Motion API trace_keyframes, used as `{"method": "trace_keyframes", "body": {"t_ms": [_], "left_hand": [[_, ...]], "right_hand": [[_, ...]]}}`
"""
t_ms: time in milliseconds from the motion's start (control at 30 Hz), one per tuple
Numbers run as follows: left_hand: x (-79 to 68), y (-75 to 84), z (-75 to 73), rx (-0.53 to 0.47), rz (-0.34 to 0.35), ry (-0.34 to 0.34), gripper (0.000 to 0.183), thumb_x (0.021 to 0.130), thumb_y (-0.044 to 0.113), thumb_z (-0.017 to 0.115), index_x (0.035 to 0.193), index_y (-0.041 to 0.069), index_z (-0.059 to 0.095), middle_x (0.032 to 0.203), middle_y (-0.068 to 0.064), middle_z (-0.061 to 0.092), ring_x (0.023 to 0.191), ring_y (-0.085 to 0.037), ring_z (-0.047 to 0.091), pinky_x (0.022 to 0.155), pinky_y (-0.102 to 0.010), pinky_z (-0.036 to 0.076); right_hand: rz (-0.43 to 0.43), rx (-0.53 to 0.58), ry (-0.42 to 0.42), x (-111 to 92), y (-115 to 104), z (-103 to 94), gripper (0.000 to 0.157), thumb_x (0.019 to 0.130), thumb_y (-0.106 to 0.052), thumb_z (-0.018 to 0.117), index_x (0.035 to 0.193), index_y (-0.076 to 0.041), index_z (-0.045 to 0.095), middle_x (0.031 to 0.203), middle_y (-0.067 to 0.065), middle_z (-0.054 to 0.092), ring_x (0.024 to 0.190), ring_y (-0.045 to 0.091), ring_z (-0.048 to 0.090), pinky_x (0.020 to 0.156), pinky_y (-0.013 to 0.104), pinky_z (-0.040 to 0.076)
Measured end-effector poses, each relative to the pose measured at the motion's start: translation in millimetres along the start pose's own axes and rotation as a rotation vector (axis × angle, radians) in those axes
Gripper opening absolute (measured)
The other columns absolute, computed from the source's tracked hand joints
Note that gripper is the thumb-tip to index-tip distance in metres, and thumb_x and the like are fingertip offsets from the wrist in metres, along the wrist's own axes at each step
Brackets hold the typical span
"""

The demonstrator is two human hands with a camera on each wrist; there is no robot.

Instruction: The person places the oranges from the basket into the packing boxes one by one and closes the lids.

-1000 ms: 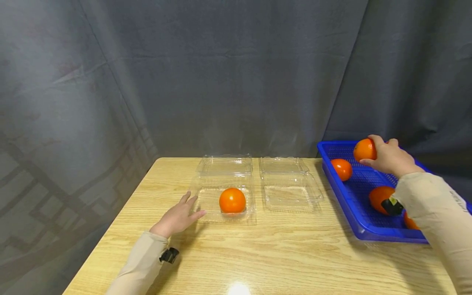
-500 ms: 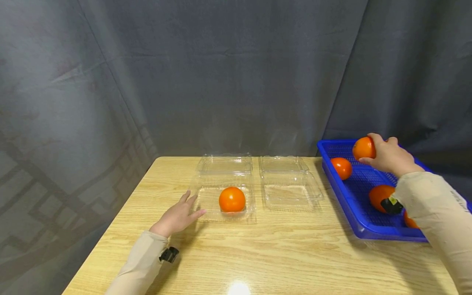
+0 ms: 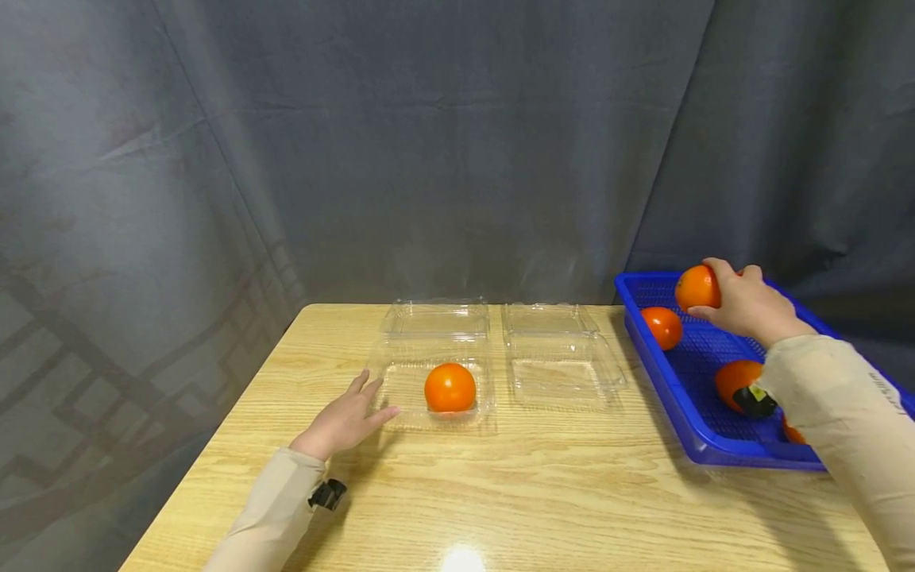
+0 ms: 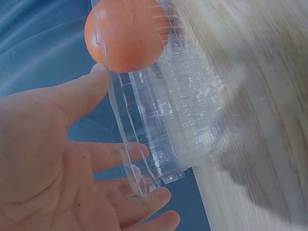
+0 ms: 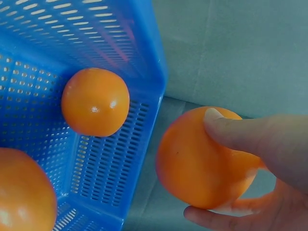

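My right hand (image 3: pixel 750 306) grips an orange (image 3: pixel 697 288) from above, thumb on one side and fingers on the other, and holds it up over the far part of the blue basket (image 3: pixel 704 445). The right wrist view shows the thumb pressed on the held orange (image 5: pixel 202 159). On the left, my left hand (image 3: pixel 346 419) lies with fingers spread at the left edge of an open clear plastic clamshell box (image 3: pixel 403 389). Its thumb is right at the rim in the left wrist view, and some fingers overlap the clear wall. One orange (image 3: pixel 450 388) sits in that box's right half.
A second open clamshell box (image 3: pixel 554 381) stands just right of the first, its lid folded back. More oranges lie in the basket, one (image 3: pixel 661 328) by its left wall and another (image 3: pixel 736 383) near the right wrist. A grey curtain (image 3: pixel 457 159) hangs behind the wooden table (image 3: pixel 500 492).
My right hand has shifted slightly left with the orange, still over the basket. The left hand and both boxes have stayed in place.
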State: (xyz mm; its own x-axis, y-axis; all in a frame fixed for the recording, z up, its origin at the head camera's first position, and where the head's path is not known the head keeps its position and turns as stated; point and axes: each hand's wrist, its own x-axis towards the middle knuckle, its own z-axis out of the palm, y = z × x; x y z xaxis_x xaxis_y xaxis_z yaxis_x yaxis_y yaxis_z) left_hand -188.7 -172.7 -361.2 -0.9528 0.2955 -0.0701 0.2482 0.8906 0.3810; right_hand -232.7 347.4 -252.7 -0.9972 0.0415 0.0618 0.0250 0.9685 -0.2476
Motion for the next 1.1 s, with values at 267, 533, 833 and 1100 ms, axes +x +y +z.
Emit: {"method": "trace_keyframes", "body": {"t_ms": [267,533,833,1100], "left_hand": [[0.2,1.1,-1.0,0.002,-0.008,-0.003,0.069,0.092,0.045,0.045,0.138,-0.005,0.031,0.147,-0.030,0.016,0.122,-0.047,0.041,0.094,-0.055,0.040],[-0.8,1.6,-1.7,-0.006,-0.016,-0.006,0.069,0.092,0.043,0.046,0.139,-0.005,0.031,0.147,-0.030,0.015,0.121,-0.047,0.041,0.095,-0.055,0.040],[-1.2,2.0,-2.1,-0.011,-0.012,-0.001,0.069,0.092,0.043,0.046,0.138,-0.005,0.031,0.147,-0.030,0.015,0.122,-0.047,0.041,0.095,-0.055,0.040],[-1.4,0.4,-0.5,-0.014,-0.016,-0.005,0.071,0.091,0.047,0.046,0.139,-0.004,0.031,0.147,-0.030,0.016,0.122,-0.047,0.041,0.095,-0.056,0.039]], "right_hand": [[-0.014,-0.002,0.004,-3,-9,-1.2,0.090,0.081,-0.048,0.062,0.139,0.001,0.014,0.105,0.041,0.029,0.080,0.052,0.044,0.057,0.050,0.043],[-0.015,0.000,0.003,-4,-16,-2.1,0.086,0.082,-0.045,0.062,0.139,-0.001,0.015,0.107,0.041,0.029,0.081,0.052,0.044,0.058,0.051,0.043],[-0.030,-0.011,0.011,-7,-21,-3.0,0.085,0.082,-0.042,0.063,0.140,-0.002,0.015,0.107,0.041,0.029,0.080,0.052,0.045,0.058,0.052,0.045],[-0.026,-0.002,-0.008,-11,-28,-2.0,0.085,0.083,-0.038,0.063,0.142,-0.004,0.012,0.110,0.040,0.028,0.082,0.051,0.045,0.061,0.054,0.045]]}}
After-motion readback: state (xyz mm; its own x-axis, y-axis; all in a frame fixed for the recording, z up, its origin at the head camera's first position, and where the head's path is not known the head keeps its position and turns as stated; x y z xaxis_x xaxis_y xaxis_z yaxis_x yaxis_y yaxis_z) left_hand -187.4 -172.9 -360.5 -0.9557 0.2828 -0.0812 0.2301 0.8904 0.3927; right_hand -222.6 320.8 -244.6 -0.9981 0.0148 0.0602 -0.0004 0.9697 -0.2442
